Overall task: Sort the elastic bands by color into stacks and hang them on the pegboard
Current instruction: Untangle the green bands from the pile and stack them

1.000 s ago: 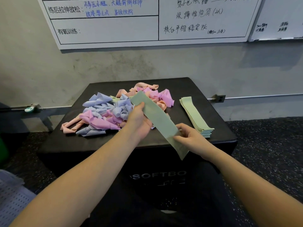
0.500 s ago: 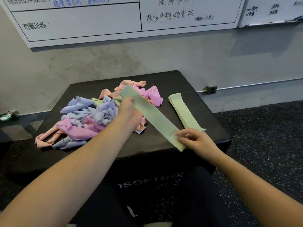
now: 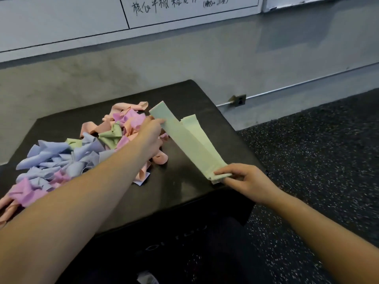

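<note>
Setting: grey concrete wall (image 3: 184,64) behind a black padded box (image 3: 184,193), with a whiteboard (image 3: 61,21) bearing handwritten characters mounted high on the wall; dark speckled floor (image 3: 317,160) lies to the right of the box.
Landmark: the black padded box, whose flat top carries all the bands.
Green band: a long pale green band (image 3: 184,138) stretches diagonally over the right part of the box top, from its far end near the middle of the box to its near end at the box's front right corner.
Green stack: a stack of green bands (image 3: 196,130) lies flat on the right side of the box top, directly under and just right of the held band, their near ends meeting.
Left hand: the left hand (image 3: 150,134) pinches the far end of the green band between thumb and fingers, above the centre of the box.
Right hand: the right hand (image 3: 244,181), at the box's front right corner, has fingers curled over the near end of the green band and presses it onto the stack's near end.
Unsorted pile: a loose pile of bands (image 3: 82,148) in blue, purple, peach and a few green covers the left half of the box top, partly under the left forearm.
Wall fitting: a small outlet plate (image 3: 239,100) sits low on the wall, to the right of the box's far corner.
</note>
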